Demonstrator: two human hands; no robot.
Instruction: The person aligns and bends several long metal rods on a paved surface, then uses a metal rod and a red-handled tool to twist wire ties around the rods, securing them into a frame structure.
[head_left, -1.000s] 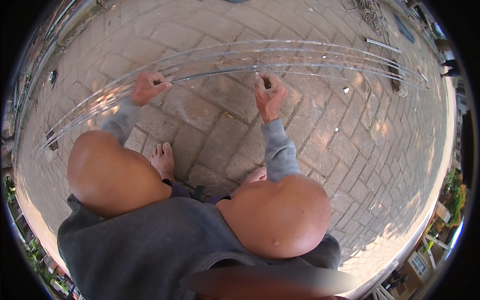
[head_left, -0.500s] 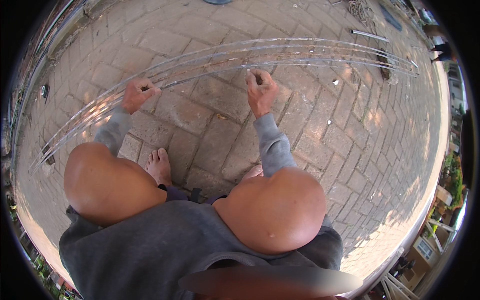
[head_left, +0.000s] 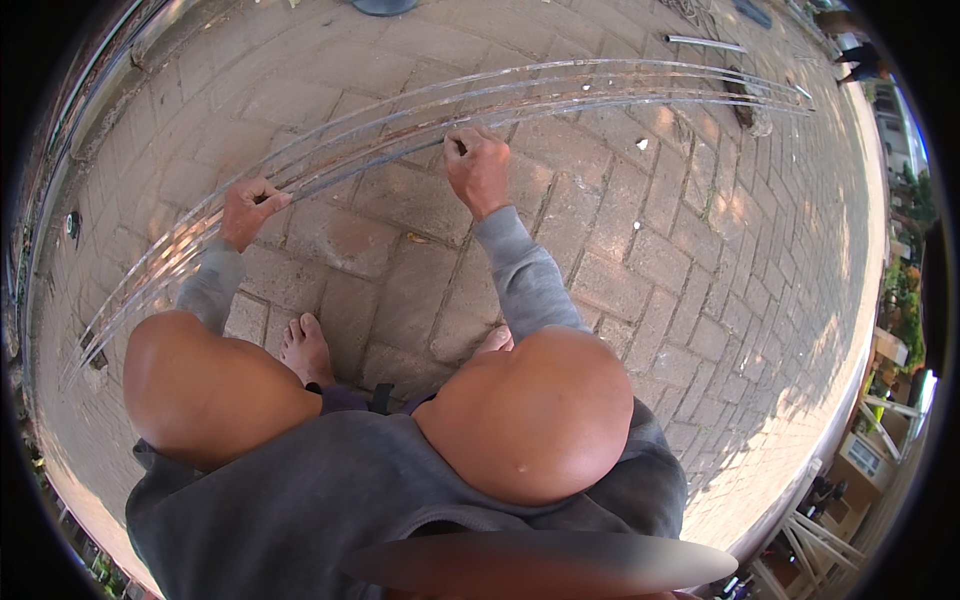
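Note:
Several long, thin metal rods lie side by side across the paving in front of me, bowed by the lens. My left hand is closed, its thumb and fingers pinched on the nearest metal rod toward its left part. Farther right along that rod is my right hand, fingers curled in with the tips at the rod. They look closed on it, though the contact is partly hidden behind the knuckles. Between the hands runs a bare stretch of the rod.
A dark block lies under the rods at the right, another at the left. Beyond the right end is a short metal tube. My bare feet stand on brick paving between me and the rods. A person stands far right.
My right hand has shifted a little left along the rod, and its fingers have curled in more. My left hand keeps its pinch. The whole view has turned slightly.

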